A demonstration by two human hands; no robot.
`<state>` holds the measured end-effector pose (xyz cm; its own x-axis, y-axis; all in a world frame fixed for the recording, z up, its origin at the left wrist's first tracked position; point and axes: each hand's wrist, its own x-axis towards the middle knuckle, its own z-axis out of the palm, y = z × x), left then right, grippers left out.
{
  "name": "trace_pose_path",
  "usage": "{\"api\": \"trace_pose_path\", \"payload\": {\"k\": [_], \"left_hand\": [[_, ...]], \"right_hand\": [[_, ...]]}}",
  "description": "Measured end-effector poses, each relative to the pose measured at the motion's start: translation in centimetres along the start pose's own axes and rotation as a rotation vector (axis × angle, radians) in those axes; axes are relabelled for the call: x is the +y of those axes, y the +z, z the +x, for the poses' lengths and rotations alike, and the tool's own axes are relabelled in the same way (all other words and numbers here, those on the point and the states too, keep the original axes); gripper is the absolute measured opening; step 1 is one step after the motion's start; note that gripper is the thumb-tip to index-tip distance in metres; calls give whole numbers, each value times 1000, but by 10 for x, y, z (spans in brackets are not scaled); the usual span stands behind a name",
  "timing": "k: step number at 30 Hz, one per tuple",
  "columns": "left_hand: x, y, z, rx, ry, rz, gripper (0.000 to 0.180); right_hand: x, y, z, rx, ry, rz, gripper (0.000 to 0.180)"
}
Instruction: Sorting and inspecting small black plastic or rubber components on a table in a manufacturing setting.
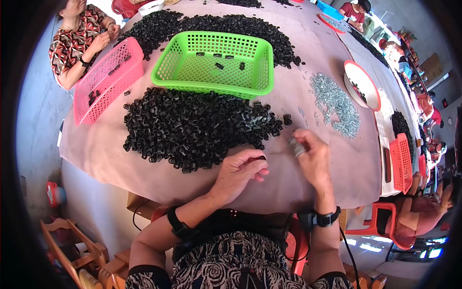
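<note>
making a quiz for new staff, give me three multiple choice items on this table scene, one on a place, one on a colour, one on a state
1. Where is the pile of small silver metal parts?
A. inside the green basket
B. on the cloth right of the green basket
C. in the pink basket

2. What colour is the basket behind the nearest pile of black plastic pieces?
A. green
B. blue
C. yellow

3. How full is the green basket?
A. heaped full
B. nearly empty
C. covered by a lid

Key: 1 B, the silver parts lie loose on the tablecloth beside a red-rimmed white bowl. 2 A, its mesh walls are bright green. 3 B, only a few black pieces lie on its floor.
</note>
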<state>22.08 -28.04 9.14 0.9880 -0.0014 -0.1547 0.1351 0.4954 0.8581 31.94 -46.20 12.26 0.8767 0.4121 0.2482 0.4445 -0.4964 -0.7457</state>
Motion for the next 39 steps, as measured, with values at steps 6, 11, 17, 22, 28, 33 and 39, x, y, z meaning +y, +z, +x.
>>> {"api": "trace_pose_path", "payload": {"k": [6, 11, 17, 22, 28, 33, 39], "left_hand": [[-4, -1, 1, -51, 107, 166, 22], [-2, -2, 2, -43, 66, 230, 21], [-3, -1, 3, -49, 77, 211, 22], [-6, -3, 3, -60, 93, 174, 23], [-6, -2, 4, -41, 83, 174, 23], [-8, -2, 4, -27, 92, 150, 24], [-9, -2, 5, -18, 117, 147, 24]], "right_hand": [[26, -2, 23, 129, 39, -149, 12], [22, 1, 31, 59, 122, -272, 13], [31, 1, 35, 10, 193, -144, 15], [24, 3, 32, 2, 184, -94, 16], [6, 13, 15, -75, 94, 406, 17], [-18, 26, -2, -259, 128, 711, 16], [-16, 39, -8, -179, 77, 756, 15]]}}
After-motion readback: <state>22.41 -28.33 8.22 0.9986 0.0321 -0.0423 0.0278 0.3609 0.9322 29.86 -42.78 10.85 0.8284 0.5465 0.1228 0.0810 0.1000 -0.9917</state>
